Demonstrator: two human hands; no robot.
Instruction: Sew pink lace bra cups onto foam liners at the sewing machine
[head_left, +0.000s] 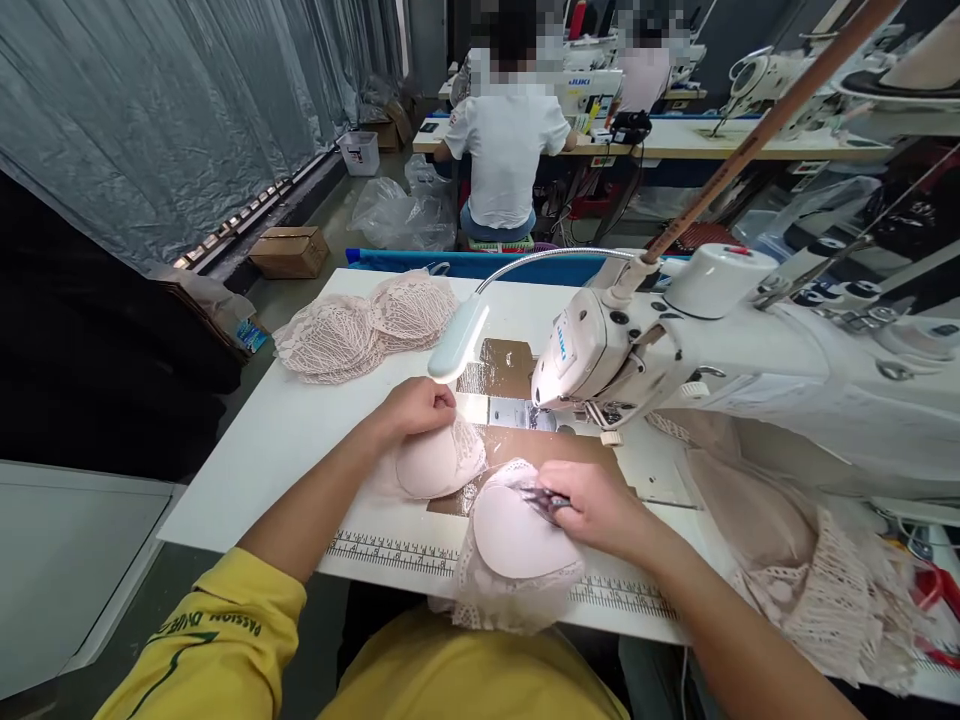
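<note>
My left hand (417, 408) is closed, pinching the top edge of a pale pink padded bra cup (431, 466) with lace trim, lying on the white sewing table (292, 440). My right hand (592, 505) is closed on a small dark tool, probably thread snips (546, 497), held against the edge of a second padded cup (510, 535). That cup's lace (487, 595) hangs over the table's front edge, across the printed ruler strip (390, 553). Both cups lie just in front of the needle area of the white sewing machine (675, 350).
A stack of finished pink lace cups (360, 328) sits at the table's far left. A gooseneck lamp (459, 340) shines above my left hand. More lace fabric (795, 560) piles at the right. Ahead, a person in a white shirt (508, 150) sits at another machine. Cardboard box (289, 250) on floor.
</note>
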